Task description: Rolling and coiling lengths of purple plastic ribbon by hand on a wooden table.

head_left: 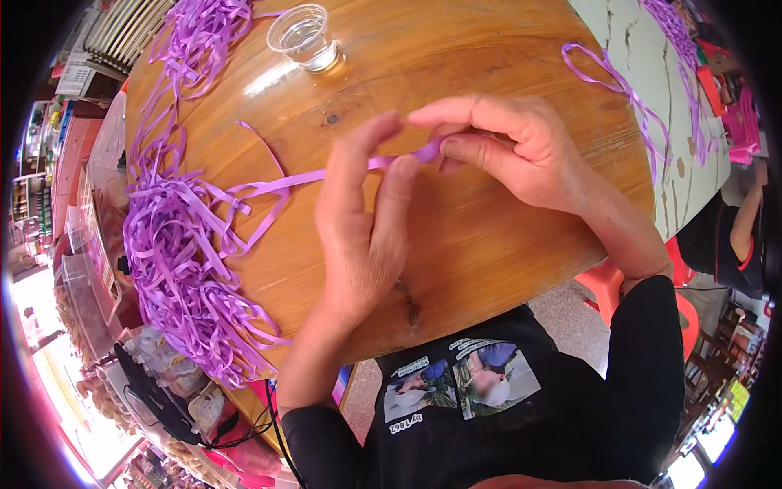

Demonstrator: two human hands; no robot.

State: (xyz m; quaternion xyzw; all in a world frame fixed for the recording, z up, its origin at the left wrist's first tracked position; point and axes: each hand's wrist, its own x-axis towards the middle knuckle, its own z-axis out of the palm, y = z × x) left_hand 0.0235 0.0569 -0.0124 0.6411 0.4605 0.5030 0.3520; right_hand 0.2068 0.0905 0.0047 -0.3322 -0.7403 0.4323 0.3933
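A narrow purple ribbon (305, 178) runs from the tangled pile on the left, behind my left index finger and under my left thumb, to my right hand. My left hand (358, 224) has its thumb tip on the ribbon, and its index finger stands raised apart from the thumb. The lower fingers of that hand are hidden. My right hand (525, 155) pinches the ribbon between thumb and bent fingers, its index finger reaching toward my left fingertips. Both hands are over the wooden table (481, 261).
A big heap of purple ribbon (183, 253) covers the table's left side, with more strands at the far left. A clear plastic cup (303, 39) of liquid stands at the back. A ribbon loop (623, 85) crosses onto the white marbled surface (692, 175). A red stool (603, 289) stands right.
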